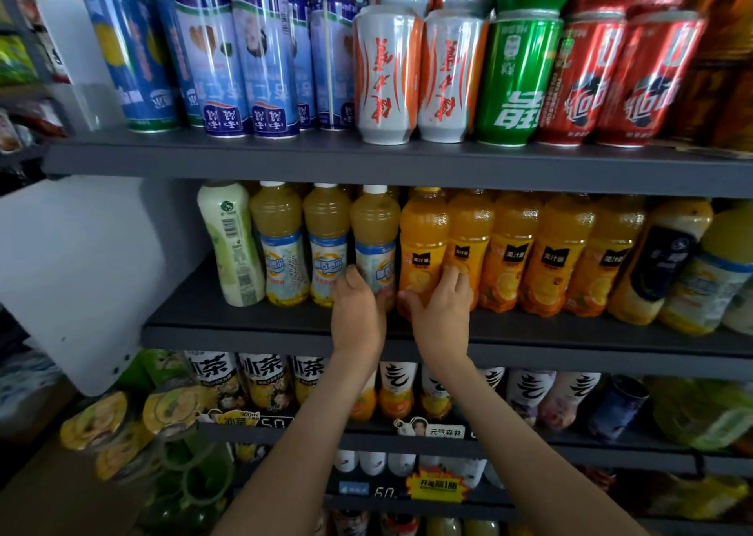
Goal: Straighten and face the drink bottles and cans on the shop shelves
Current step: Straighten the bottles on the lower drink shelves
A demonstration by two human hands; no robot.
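On the middle shelf (244, 323) stands a row of juice bottles. My left hand (358, 311) grips the base of a white-capped yellow juice bottle (375, 230), third of three alike. My right hand (442, 303) grips the lower part of the first orange juice bottle (423, 234), right beside it. More orange bottles (562, 250) run to the right. A pale green bottle (232, 242) leans at the row's left end, its barcode side outward. On the top shelf stand blue cans (265, 59), white-orange cans (387, 75), a green can (517, 79) and red cans (578, 79).
Tea bottles (260, 376) and other drinks fill the shelf below, with price tags on its edge. At the middle shelf's right end, dark-labelled yellow bottles (664, 258) tilt. A white side panel (73, 270) bounds the shelves on the left. Stacked cup lids (110, 417) sit lower left.
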